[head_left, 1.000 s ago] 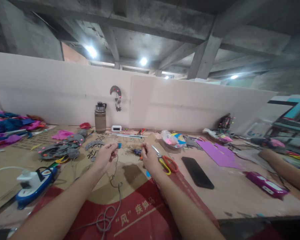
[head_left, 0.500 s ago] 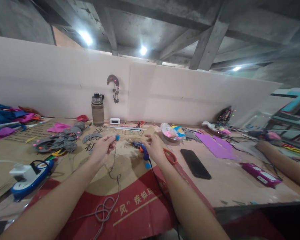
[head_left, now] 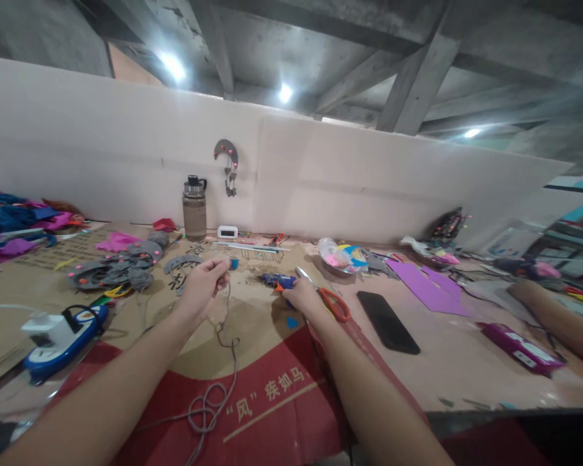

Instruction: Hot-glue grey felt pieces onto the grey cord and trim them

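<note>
Between the fingertips of my left hand is a small blue piece, pinched above the cardboard. A grey cord hangs below that hand and runs in loops over the red part of the cardboard sheet. My right hand is closed around the blue glue gun, whose nozzle end points left toward the blue piece. Beside my right hand lie orange-handled scissors. Another blue scrap lies flat on the cardboard beneath the gun.
At left are a blue power strip and grey felt crescents. A bottle stands by the white partition. To the right lie a phone, purple sheets and another person's arm.
My right hand has gone from reaching at the glue gun to gripping it, and the gun has turned more level. My left hand still pinches the blue piece. The view has shifted slightly.
</note>
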`<state>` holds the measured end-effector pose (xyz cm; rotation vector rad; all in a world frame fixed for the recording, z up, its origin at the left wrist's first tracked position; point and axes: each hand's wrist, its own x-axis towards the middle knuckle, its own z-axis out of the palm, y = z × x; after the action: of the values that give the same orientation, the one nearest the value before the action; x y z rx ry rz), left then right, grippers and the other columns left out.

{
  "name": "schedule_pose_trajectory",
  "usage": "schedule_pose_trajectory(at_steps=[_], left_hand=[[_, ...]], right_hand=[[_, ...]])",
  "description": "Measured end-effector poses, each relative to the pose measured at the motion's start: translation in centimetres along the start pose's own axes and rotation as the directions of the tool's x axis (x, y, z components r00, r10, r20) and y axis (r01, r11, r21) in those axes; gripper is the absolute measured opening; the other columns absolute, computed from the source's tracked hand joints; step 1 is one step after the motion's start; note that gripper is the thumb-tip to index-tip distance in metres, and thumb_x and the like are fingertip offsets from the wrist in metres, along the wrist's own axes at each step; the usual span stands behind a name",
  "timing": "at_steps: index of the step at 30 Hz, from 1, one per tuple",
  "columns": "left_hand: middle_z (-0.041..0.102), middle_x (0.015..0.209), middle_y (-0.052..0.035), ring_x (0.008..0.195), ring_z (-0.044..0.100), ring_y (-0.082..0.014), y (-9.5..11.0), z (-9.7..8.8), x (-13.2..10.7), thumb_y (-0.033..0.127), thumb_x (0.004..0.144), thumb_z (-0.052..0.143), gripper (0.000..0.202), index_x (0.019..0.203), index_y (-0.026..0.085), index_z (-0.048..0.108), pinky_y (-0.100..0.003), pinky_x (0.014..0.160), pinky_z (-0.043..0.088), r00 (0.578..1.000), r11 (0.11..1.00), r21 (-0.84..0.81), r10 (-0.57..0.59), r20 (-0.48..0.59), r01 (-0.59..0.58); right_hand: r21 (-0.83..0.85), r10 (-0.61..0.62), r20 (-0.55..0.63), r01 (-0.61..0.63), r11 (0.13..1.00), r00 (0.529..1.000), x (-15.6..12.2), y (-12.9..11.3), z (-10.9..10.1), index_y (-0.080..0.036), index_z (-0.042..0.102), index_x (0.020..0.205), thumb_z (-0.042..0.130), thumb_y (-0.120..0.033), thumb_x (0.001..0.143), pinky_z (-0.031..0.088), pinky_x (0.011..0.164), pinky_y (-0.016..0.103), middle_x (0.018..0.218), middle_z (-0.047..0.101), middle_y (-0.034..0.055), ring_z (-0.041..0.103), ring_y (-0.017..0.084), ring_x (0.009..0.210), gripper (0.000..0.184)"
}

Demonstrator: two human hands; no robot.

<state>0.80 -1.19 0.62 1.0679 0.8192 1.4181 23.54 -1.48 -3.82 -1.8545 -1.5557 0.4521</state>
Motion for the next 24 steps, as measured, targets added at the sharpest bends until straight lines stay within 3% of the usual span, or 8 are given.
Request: schedule_pose_trajectory(at_steps=[4,8,10,14,18,24], left_hand=[[0.052,0.050,0.0029,0.043,0.039,-0.0051,0.2,-0.1,0.0,0.034,0.064,0.072,0.023,0.070,0.014,0.061,-0.020,0.042,0.023,1.000,1.000,0.010,0.019,-0.017,-0.019],[0.052,0.049,0.0032,0.043,0.038,-0.0052,0.4,-0.2,-0.1,0.035,0.063,0.072,0.024,0.069,0.014,0.060,-0.020,0.042,0.023,0.998,1.000,0.006,0.020,-0.062,-0.019],[0.052,0.050,0.0030,0.043,0.039,-0.0053,0.4,-0.3,-0.1,0.035,0.062,0.072,0.025,0.070,0.014,0.060,-0.019,0.042,0.024,0.995,1.000,0.013,0.020,-0.097,-0.018],[0.053,0.050,0.0024,0.043,0.041,-0.0056,0.2,-0.6,0.3,0.034,0.061,0.072,0.025,0.070,0.013,0.061,-0.020,0.042,0.024,0.987,0.999,0.025,0.039,-0.153,-0.036],[0.053,0.050,0.0016,0.042,0.040,-0.0057,-0.1,-0.9,0.7,0.034,0.062,0.071,0.024,0.069,0.013,0.061,-0.020,0.041,0.022,0.985,0.997,0.042,0.065,-0.158,-0.059],[0.052,0.050,0.0020,0.042,0.039,-0.0056,0.0,-0.5,0.5,0.035,0.062,0.071,0.024,0.066,0.013,0.060,-0.021,0.041,0.022,0.982,0.996,0.043,0.085,-0.166,-0.078]], right_hand=[[0.101,0.060,0.007,-0.060,0.993,0.998,0.4,-0.4,-0.4,-0.016,0.055,0.063,0.055,-0.022,0.065,0.036,0.045,0.022,0.054,0.054,-0.0002,0.052,0.013,0.049,0.006],[0.366,0.029,-0.024,-0.019,0.931,0.999,-0.6,-2.2,-0.9,-0.015,0.056,0.089,0.047,-0.026,0.070,0.044,0.051,0.022,0.071,0.062,0.0016,0.058,0.013,0.057,0.023],[0.551,-0.023,-0.042,0.042,0.834,0.999,-1.7,-3.5,-1.1,-0.016,0.052,0.098,0.047,-0.025,0.071,0.047,0.054,0.023,0.081,0.063,0.0028,0.061,0.013,0.060,0.029],[0.649,-0.246,-0.031,0.206,0.733,0.969,-4.2,-5.9,-1.4,-0.017,0.051,0.100,0.048,-0.029,0.075,0.050,0.061,0.025,0.093,0.063,0.0048,0.062,0.014,0.068,0.027],[0.603,-0.398,-0.050,0.345,0.719,0.916,-5.9,-7.2,-1.2,-0.017,0.051,0.100,0.046,-0.024,0.079,0.050,0.063,0.025,0.092,0.062,0.0047,0.059,0.011,0.064,0.023],[0.413,-0.483,-0.063,0.463,0.784,0.873,-6.3,-7.0,-1.0,-0.017,0.053,0.098,0.044,-0.024,0.084,0.046,0.062,0.025,0.087,0.061,0.0048,0.055,0.011,0.062,0.019]])
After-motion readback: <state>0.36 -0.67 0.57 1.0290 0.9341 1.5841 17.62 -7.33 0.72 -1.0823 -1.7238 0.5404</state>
